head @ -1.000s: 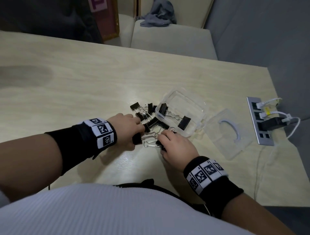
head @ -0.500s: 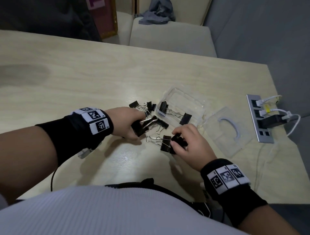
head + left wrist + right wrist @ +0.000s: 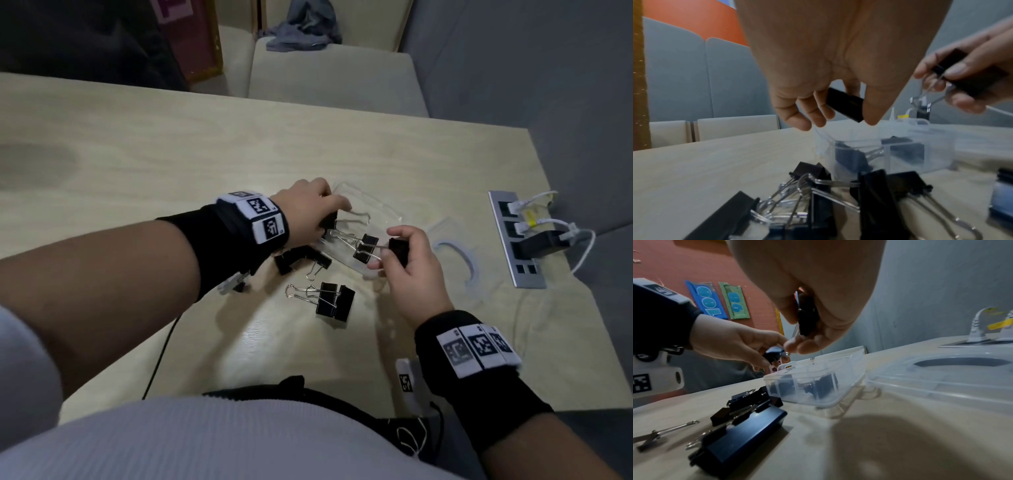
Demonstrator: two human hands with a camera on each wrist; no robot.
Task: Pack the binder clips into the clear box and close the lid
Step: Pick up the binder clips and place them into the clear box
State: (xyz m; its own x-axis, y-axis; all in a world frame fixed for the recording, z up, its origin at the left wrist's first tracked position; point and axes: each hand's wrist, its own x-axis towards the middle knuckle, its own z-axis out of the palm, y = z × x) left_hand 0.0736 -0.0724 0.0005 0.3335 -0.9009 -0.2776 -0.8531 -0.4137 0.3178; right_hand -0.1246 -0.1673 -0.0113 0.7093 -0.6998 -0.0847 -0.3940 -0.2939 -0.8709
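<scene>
The clear box (image 3: 383, 209) (image 3: 937, 155) (image 3: 846, 368) stands open mid-table with black binder clips (image 3: 366, 245) inside. My left hand (image 3: 308, 212) (image 3: 826, 104) pinches one black binder clip (image 3: 330, 221) (image 3: 844, 104) over the box's left end, wire handles pointing right. My right hand (image 3: 407, 260) (image 3: 807, 331) grips another black binder clip (image 3: 399, 250) (image 3: 807, 316) above the box's near right corner. Several more clips lie loose: a pair (image 3: 334, 301) (image 3: 740, 438) in front of the box, others (image 3: 298, 258) (image 3: 875, 191) under my left wrist. The clear lid (image 3: 455, 253) (image 3: 953, 376) lies flat to the right of the box.
A metal power strip (image 3: 513, 240) with white plugs and cables sits near the table's right edge. A black cable (image 3: 164, 356) runs off the near edge. Cushioned seats (image 3: 335, 78) stand beyond the far side of the table.
Both hands have lifted a clip each off the table and carried them forward and up, over the open box. The pair of clips near the front stayed behind on the table.
</scene>
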